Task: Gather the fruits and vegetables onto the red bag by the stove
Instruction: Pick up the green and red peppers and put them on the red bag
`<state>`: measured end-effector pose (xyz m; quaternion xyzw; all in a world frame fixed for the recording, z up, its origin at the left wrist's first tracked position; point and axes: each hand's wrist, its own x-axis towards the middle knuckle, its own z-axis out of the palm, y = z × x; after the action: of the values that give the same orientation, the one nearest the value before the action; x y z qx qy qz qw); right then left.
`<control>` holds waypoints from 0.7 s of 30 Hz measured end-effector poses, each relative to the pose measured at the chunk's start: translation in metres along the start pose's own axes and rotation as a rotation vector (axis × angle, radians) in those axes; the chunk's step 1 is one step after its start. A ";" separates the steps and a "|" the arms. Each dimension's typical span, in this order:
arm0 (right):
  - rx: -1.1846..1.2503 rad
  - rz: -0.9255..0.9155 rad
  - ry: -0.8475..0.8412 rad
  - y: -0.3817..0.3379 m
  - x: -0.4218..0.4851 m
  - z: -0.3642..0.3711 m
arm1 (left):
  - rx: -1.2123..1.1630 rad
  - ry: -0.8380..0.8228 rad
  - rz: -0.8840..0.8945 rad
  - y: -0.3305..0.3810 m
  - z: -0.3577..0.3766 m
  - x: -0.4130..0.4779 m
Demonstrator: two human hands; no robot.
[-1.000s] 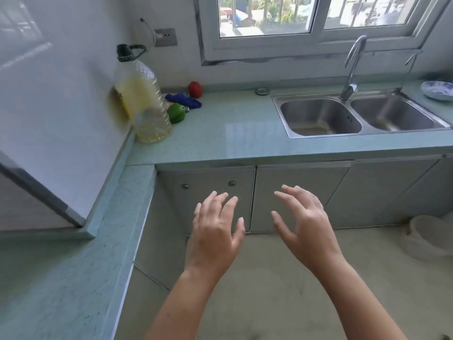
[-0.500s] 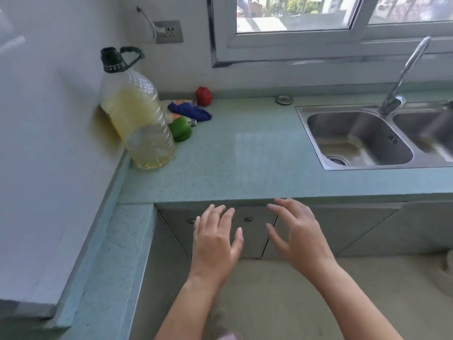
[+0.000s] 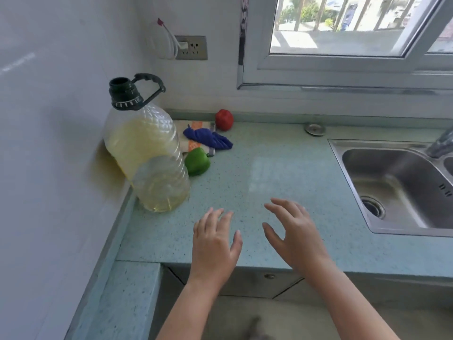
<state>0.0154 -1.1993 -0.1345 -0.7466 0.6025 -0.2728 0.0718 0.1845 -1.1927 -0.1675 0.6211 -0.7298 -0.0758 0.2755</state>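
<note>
Both hands, left [image 3: 214,244] and right [image 3: 295,233], hover empty with fingers spread over the tabletop [image 3: 282,173]; green pepper [image 3: 197,161] and red pepper [image 3: 224,120] lie at centre-left.

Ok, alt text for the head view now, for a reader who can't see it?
The left hand and right hand hover open and empty over a pale green counter. Beyond, a green pepper and a red pepper lie near an oil bottle; sink at right.

Head camera looks steeply down, close over the countertop [image 3: 282,168] corner.
</note>
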 end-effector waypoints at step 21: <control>0.124 -0.139 -0.131 0.085 0.261 0.071 | 0.137 0.013 -0.179 -0.055 0.055 0.210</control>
<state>0.0099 -1.4821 -0.1475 -0.7970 0.5252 -0.2645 0.1377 0.1885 -1.4162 -0.1743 0.7016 -0.6731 -0.0460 0.2294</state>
